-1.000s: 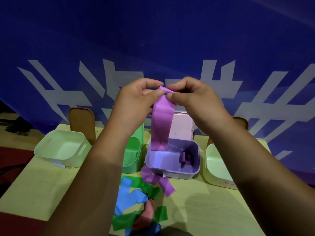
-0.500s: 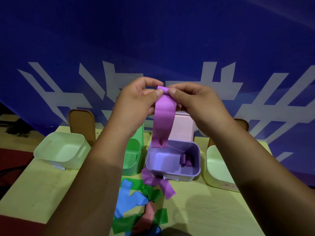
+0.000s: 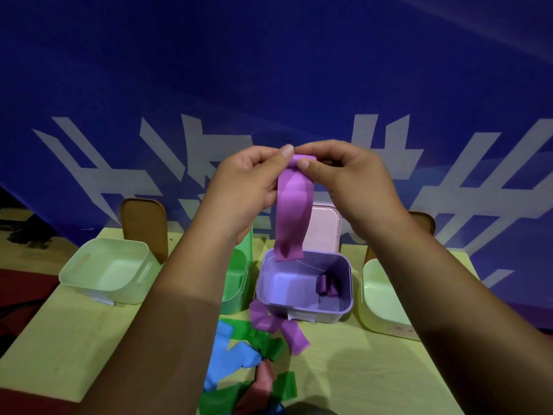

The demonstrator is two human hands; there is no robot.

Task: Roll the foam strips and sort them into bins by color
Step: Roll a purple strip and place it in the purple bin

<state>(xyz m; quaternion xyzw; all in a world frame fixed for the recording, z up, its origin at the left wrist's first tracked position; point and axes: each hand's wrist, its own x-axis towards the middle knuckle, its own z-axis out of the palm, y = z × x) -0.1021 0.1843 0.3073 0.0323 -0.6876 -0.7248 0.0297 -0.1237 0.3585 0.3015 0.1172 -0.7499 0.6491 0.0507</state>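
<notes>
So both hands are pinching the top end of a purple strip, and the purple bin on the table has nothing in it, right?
Not quite. In the head view the purple bin holds rolled purple pieces at its right side. The rest stands: left hand and right hand both pinch the top end of the purple strip.

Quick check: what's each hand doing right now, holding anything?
Left hand: closed, pinching the rolled top end of the purple strip.
Right hand: closed, pinching the same rolled end from the other side.
</notes>
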